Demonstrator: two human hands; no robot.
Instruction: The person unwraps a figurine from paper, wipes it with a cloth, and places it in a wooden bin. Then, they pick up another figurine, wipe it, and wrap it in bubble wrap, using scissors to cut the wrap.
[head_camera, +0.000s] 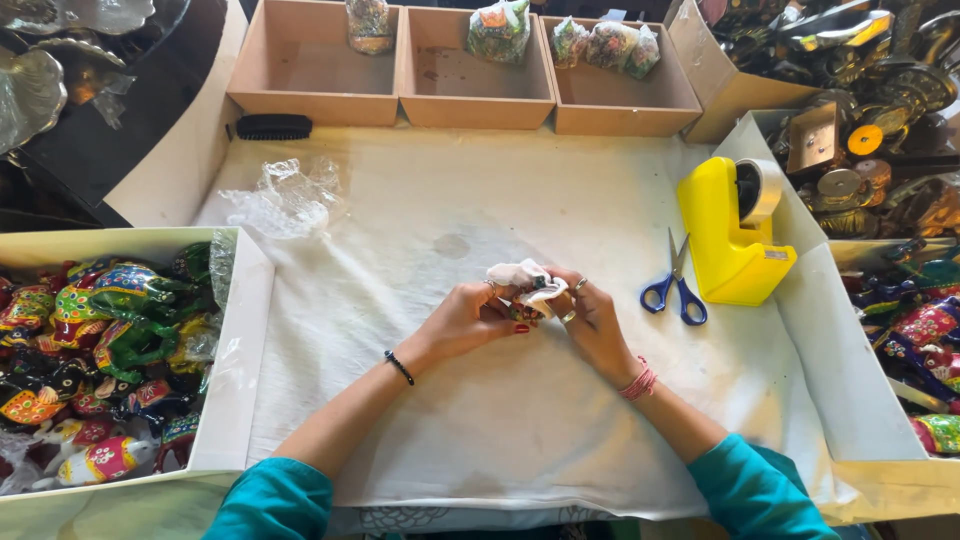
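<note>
Both my hands meet at the middle of a white cloth-covered table (480, 400). My left hand (468, 318) and my right hand (590, 318) together grip a small painted figurine partly wrapped in white paper (522, 277). The wrap bunches up above my fingers and hides most of the figurine. Rings show on my right fingers, a black band on my left wrist, pink bangles on my right wrist.
Blue-handled scissors (676, 288) and a yellow tape dispenser (728, 235) lie to the right. Crumpled clear plastic (285, 195) and a black brush (273, 126) sit far left. Three wooden trays (460, 95) hold wrapped bundles. White boxes of colourful figurines stand left (100, 340) and right (925, 330).
</note>
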